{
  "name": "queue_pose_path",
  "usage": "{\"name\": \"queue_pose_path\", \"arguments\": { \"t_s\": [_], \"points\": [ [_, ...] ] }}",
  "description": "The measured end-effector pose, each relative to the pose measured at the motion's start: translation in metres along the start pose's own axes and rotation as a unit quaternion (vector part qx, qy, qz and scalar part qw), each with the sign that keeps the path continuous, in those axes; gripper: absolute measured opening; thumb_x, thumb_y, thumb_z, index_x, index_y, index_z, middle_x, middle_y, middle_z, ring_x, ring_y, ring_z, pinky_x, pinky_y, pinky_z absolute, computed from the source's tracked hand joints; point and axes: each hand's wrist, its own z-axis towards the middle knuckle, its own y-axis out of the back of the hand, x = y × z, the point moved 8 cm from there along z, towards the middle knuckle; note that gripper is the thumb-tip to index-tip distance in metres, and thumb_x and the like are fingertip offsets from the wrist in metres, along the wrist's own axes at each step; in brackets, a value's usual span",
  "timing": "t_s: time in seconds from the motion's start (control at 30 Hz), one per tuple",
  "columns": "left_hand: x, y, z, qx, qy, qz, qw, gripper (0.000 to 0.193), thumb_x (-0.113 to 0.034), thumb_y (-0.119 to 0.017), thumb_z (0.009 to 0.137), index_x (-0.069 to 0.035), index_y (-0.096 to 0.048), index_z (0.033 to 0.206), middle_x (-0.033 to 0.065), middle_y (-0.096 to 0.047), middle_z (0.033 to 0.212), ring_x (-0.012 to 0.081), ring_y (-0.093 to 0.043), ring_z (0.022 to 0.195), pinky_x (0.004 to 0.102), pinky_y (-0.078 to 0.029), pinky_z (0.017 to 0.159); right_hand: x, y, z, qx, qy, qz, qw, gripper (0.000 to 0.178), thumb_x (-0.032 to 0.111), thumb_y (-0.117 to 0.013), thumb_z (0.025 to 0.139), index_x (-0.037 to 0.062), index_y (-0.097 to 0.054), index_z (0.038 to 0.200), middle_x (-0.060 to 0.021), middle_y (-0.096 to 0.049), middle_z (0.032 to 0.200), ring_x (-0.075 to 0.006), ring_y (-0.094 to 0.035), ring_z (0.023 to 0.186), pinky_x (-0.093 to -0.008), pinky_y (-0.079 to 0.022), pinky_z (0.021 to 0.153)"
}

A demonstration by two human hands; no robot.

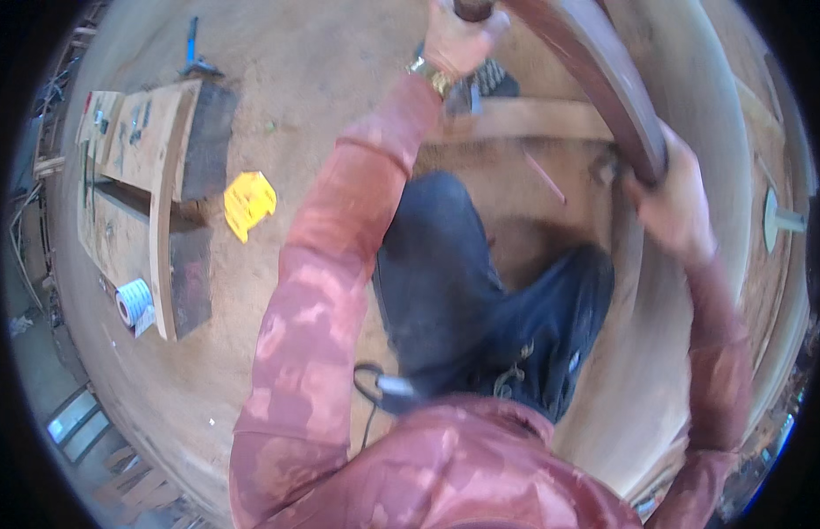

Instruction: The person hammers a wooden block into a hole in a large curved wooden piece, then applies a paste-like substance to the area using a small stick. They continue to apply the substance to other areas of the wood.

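A long dark brown wooden bar (604,75), bowed by the lens, runs from the top edge down toward the right. At its lower end my right hand (679,198) is wrapped round it, somewhat blurred. My left hand (463,42), with a gold watch at the wrist, closes on a dark brown end piece (473,9) at the top. That piece looks like wood of the same colour; whether it joins the bar is cut off by the frame. Below the bar, between my bent knees, lies a pale wooden board (533,121) with a thin pink stick (545,176) close by.
At left stands a wooden box-like structure (167,238) with a blue-and-white roll (134,301) at its near corner. A yellow sheet (248,204) lies beside it. Farther off is a blue-handled tool (193,53). A black cable (367,388) passes beside my leg; a pale spool-like object (773,220) sits far right.
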Motion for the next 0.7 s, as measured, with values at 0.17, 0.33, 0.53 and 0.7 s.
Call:
{"name": "queue_pose_path", "arguments": {
  "t_s": [0.17, 0.33, 0.53, 0.7],
  "points": [
    [-0.037, 0.006, 0.005, 0.105, -0.008, -0.196, 0.975, 0.019, -0.016, -0.072, 0.085, -0.004, -0.068, 0.071, 0.0022, -0.067, 0.063, 0.0102, -0.062, 0.057, 0.0305, -0.051, 0.056, 0.051, 0.082, -0.024, -0.287, 0.177, 0.059, 0.940, 0.057, 0.008, -0.070, 0.078, -0.0030, -0.059, 0.133, -0.0228, -0.069, 0.113, -0.0323, -0.069, 0.107, -0.0391, -0.052, 0.097],
    [-0.032, 0.018, 0.006, 0.122, -0.026, -0.158, 0.979, 0.019, -0.018, -0.075, 0.085, -0.002, -0.068, 0.076, 0.0010, -0.066, 0.065, 0.0119, -0.063, 0.060, 0.0314, -0.050, 0.057, 0.084, 0.144, -0.025, -0.257, 0.233, -0.070, 0.935, 0.057, 0.008, -0.070, 0.080, -0.0026, -0.058, 0.135, -0.0211, -0.069, 0.117, -0.0293, -0.068, 0.110, -0.0388, -0.052, 0.097],
    [-0.026, 0.002, -0.001, 0.091, -0.013, -0.167, 0.982, 0.021, -0.017, -0.075, 0.083, -0.005, -0.061, 0.073, 0.0015, -0.059, 0.063, 0.0116, -0.054, 0.059, 0.0366, -0.044, 0.054, 0.030, 0.046, 0.030, -0.031, 0.124, -0.192, 0.973, 0.056, 0.007, -0.069, 0.083, -0.0022, -0.057, 0.137, -0.0191, -0.069, 0.122, -0.0257, -0.067, 0.113, -0.0385, -0.052, 0.098],
    [-0.018, 0.041, -0.010, 0.018, 0.000, -0.212, 0.977, 0.020, -0.020, -0.075, 0.081, -0.003, -0.068, 0.073, 0.0009, -0.065, 0.066, 0.0118, -0.061, 0.061, 0.0347, -0.050, 0.061, 0.014, 0.011, 0.012, -0.156, 0.039, 0.036, 0.986, 0.057, 0.007, -0.072, 0.079, -0.0045, -0.058, 0.133, -0.0189, -0.071, 0.117, -0.0274, -0.068, 0.111, -0.0393, -0.052, 0.098]
  ]
}}
